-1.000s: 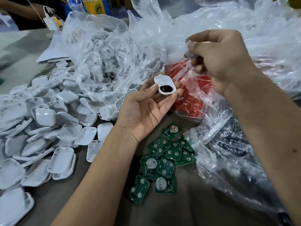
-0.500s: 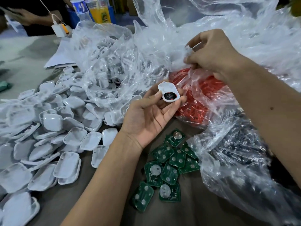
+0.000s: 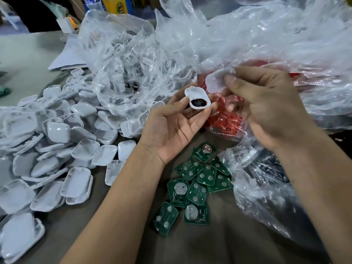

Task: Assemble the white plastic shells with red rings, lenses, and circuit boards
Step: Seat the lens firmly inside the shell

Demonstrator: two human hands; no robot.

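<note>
My left hand (image 3: 171, 128) holds a white plastic shell (image 3: 197, 98) between thumb and fingertips, hollow side up, with a dark lens and a bit of red ring in its lower end. Just right of it, my right hand (image 3: 266, 107) pinches a translucent white piece (image 3: 217, 80) between thumb and forefinger. Behind both hands lies a clear bag of red rings (image 3: 228, 119). Several green circuit boards (image 3: 196, 185) lie on the table below my hands.
A big heap of white shells (image 3: 57, 147) covers the table's left side. A clear bag with more white parts (image 3: 123, 73) sits behind it. Crumpled clear plastic (image 3: 266, 35) fills the right, over a bag of dark parts (image 3: 266, 180). Bottles stand at the far edge.
My right hand has come down out of the plastic bags with a translucent white piece and now sits close beside the shell. My left hand has kept hold of the shell.
</note>
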